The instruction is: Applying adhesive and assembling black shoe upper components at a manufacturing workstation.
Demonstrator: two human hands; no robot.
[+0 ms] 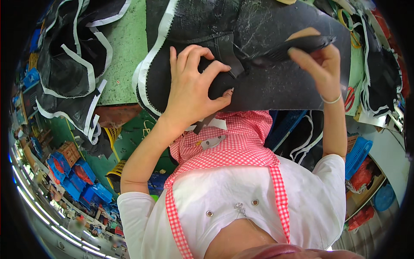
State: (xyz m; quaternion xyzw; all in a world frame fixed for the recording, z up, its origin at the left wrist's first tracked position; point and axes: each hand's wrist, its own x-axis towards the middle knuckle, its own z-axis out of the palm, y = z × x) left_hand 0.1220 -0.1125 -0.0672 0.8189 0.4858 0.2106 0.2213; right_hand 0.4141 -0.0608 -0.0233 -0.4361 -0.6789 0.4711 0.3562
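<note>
My left hand (194, 82) lies on a black leather-like piece (161, 71) with white toothed trim along its left edge. Its fingers are bent and spread, and the thumb stands apart from the index finger. Beside those fingertips is a narrow dark flap (225, 54) with a squared end. Over to the right, my right hand (321, 62) pinches a black strip of material (310, 43) between thumb and fingers, raised off the work surface. That strip is partly blurred, so where it joins the rest is unclear. Beneath lies a black board (293, 93).
More black pieces with white edging (69, 64) hang over the green table (125, 47) at left. Others (377, 64) are heaped at far right, near a yellow tape roll (345, 19) and red-handled scissors (349, 98). Blue crates (82, 185) stand on the floor, lower left.
</note>
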